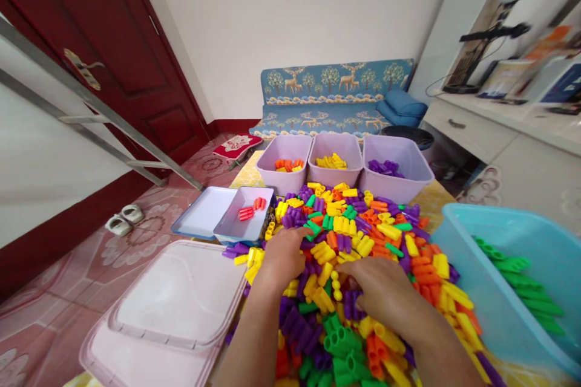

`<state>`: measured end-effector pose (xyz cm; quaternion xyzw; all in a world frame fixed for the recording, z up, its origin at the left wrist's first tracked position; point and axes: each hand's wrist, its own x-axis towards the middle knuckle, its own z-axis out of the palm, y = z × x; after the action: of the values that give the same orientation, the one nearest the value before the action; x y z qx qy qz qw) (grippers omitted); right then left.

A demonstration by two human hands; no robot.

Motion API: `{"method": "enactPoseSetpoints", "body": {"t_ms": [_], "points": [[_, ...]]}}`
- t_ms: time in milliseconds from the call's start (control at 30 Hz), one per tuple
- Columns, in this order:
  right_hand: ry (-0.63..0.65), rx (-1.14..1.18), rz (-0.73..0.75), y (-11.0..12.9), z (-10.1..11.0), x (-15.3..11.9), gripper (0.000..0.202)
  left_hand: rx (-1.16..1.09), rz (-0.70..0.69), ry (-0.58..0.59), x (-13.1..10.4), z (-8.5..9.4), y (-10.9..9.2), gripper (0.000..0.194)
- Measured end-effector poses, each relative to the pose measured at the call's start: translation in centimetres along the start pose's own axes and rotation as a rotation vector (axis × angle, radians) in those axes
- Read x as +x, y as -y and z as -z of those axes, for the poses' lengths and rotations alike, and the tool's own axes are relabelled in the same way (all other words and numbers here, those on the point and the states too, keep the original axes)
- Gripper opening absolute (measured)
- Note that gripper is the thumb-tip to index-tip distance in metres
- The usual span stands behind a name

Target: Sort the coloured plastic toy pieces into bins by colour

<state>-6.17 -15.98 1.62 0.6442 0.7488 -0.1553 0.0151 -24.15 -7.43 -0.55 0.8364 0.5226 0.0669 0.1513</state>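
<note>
A large pile of yellow, purple, orange and green plastic tube pieces (pixel 345 227) covers the middle of the table. My left hand (pixel 285 254) reaches into the pile, its fingertips at a green piece (pixel 313 228); whether it grips that piece is unclear. To the right, my right hand (pixel 379 290) lies low over yellow and purple pieces, its fingertips partly hidden among them. Behind the pile stand three lilac bins: orange and some yellow pieces in the left one (pixel 284 180), yellow in the middle one (pixel 334 178), purple in the right one (pixel 399 189).
A blue bin (pixel 499 308) with green pieces stands at the right. At the left are an open tin (pixel 231 227) with red pieces and pale plastic lids (pixel 172 290). Beyond the table are a patterned sofa (pixel 318 115), a metal ladder (pixel 109 118) and a white cabinet (pixel 521 151).
</note>
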Motion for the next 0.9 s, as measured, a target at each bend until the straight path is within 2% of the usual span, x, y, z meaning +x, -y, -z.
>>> {"method": "enactPoseSetpoints", "body": {"t_ms": [100, 200, 300, 400, 467, 533, 600, 733, 900], "points": [[-0.017, 0.015, 0.013, -0.3, -0.2, -0.1, 0.042, -0.019, -0.028, -0.053, 0.3, -0.6, -0.2, 0.063], [-0.087, 0.058, 0.002, -1.2, -0.5, 0.1, 0.027, -0.103, -0.021, -0.095, 0.7, -1.3, -0.2, 0.057], [-0.250, 0.191, -0.044, -2.0, -0.5, 0.9, 0.018, -0.258, 0.053, -0.163, 1.3, -1.8, -0.1, 0.041], [-0.414, 0.427, -0.060, -2.1, -0.4, 1.7, 0.018, -0.589, 0.049, -0.253, 1.8, -2.2, -0.2, 0.033], [-0.454, 0.603, -0.047, -1.7, -0.5, 2.2, 0.017, -0.914, -0.014, -0.203, 1.9, -2.2, -0.4, 0.029], [-0.440, 0.784, -0.015, -1.3, -0.8, 2.4, 0.019, -1.193, -0.062, -0.102, 1.8, -2.1, -0.7, 0.022], [-0.434, 0.955, 0.009, -0.9, -1.1, 2.6, 0.025, -1.335, -0.094, -0.028, 1.6, -1.8, -1.0, 0.023], [-0.447, 1.066, 0.009, -0.9, -1.8, 2.9, 0.044, -1.370, -0.134, 0.058, 1.3, -0.9, -1.3, 0.032], [-0.381, 1.023, 0.065, -1.1, -2.0, 3.1, 0.049, -1.354, -0.148, 0.087, 1.0, -0.2, -1.6, 0.032]]}}
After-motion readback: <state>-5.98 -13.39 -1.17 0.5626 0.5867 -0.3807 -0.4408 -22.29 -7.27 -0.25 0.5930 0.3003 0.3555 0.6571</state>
